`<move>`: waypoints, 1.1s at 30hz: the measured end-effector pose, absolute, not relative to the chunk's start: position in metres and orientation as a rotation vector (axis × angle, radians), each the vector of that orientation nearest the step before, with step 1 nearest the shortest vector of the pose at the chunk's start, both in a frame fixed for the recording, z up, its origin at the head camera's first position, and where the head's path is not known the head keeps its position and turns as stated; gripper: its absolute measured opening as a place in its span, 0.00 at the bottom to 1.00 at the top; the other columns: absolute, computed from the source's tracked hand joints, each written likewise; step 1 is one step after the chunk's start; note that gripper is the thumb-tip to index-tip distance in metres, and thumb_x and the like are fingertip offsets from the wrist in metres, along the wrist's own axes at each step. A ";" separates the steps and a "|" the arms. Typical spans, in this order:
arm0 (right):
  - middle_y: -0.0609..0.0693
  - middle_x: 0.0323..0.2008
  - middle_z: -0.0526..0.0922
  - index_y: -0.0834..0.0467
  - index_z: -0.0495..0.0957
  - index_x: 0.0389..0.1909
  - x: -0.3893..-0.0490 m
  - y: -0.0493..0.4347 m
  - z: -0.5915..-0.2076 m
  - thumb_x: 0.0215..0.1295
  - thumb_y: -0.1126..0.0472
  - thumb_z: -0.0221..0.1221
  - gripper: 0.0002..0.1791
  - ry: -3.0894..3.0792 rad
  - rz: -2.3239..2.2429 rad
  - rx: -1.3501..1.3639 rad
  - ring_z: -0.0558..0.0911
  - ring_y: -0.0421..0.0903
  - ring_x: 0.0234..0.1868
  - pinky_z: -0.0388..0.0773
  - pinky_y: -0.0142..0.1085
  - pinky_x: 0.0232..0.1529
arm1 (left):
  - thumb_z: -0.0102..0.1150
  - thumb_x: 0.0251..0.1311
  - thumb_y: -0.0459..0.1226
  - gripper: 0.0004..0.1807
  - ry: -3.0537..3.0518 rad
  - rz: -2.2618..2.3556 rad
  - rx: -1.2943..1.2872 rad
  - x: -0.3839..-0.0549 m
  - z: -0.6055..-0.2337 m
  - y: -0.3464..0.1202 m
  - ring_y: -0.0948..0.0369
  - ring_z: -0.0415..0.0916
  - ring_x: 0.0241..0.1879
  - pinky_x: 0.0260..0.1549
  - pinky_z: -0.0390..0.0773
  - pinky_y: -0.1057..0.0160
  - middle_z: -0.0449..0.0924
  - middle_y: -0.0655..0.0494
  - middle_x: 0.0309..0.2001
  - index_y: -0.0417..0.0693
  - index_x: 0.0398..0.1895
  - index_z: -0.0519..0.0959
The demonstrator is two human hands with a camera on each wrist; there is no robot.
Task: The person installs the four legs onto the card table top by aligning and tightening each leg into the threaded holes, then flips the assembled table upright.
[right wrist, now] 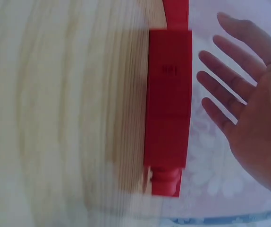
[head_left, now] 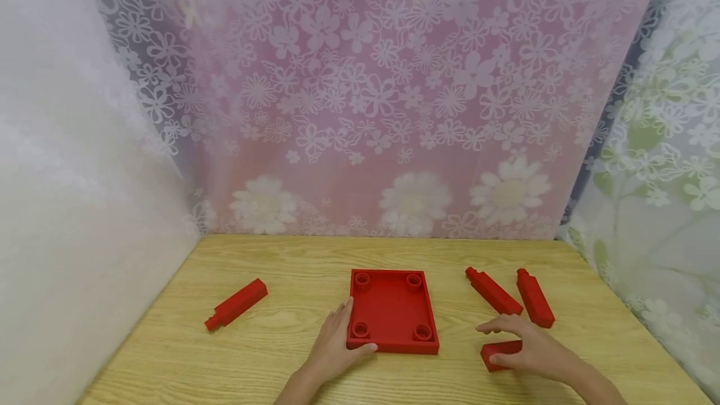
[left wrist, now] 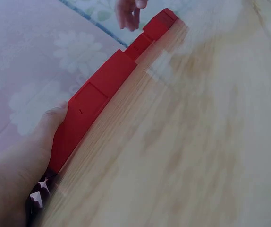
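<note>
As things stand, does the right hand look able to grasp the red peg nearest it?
Probably yes: the right hand hovers open-fingered above that red peg, and nothing visible stands between them.

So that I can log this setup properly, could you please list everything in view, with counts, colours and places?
Tray: 1, red, middle of the table
Round sockets: 4, red, one in each inner corner of the tray
Long blocks: 4, red; one left of the tray, three to its right
Table: 1, yellowish wood grain, underneath
Backdrop: 1, pink-purple with pale flowers, behind the table
Left side panel: 1, whitish, left
Right side panel: 1, pale with white flowers and green leaves, right
Hands: 2, bare; left hand touching the tray's near left corner, right hand at the nearest right-side block
</note>
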State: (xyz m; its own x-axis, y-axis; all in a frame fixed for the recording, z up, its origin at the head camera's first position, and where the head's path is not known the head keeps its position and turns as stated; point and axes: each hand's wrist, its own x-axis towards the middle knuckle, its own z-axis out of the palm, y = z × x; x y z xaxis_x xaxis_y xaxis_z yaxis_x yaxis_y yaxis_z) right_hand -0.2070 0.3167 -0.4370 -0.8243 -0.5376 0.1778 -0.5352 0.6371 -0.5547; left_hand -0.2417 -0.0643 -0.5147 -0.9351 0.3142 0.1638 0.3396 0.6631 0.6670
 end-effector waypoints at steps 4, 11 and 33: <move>0.43 0.42 0.77 0.54 0.77 0.50 -0.207 0.328 -0.443 0.54 0.52 0.65 0.22 2.831 -0.908 -1.029 0.73 0.41 0.40 0.74 0.35 0.37 | 0.52 0.46 0.69 0.58 -2.829 -1.149 -0.561 -0.242 -0.514 -0.065 0.47 0.44 0.67 0.61 0.48 0.45 0.49 0.44 0.69 0.46 0.72 0.44; 0.39 0.42 0.75 0.48 0.77 0.50 -0.213 0.331 -0.456 0.50 0.57 0.68 0.24 2.840 -0.800 -1.051 0.71 0.39 0.43 0.73 0.31 0.37 | 0.52 0.48 0.68 0.57 -2.812 -1.123 -0.581 -0.241 -0.513 -0.066 0.49 0.45 0.67 0.63 0.46 0.48 0.50 0.44 0.69 0.44 0.72 0.45; 0.47 0.42 0.78 0.63 0.74 0.50 -0.228 0.300 -0.421 0.55 0.52 0.64 0.25 2.900 -0.984 -1.012 0.74 0.38 0.36 0.76 0.32 0.32 | 0.52 0.50 0.66 0.55 -2.802 -1.101 -0.612 -0.240 -0.511 -0.066 0.51 0.45 0.68 0.64 0.44 0.50 0.50 0.46 0.69 0.44 0.72 0.45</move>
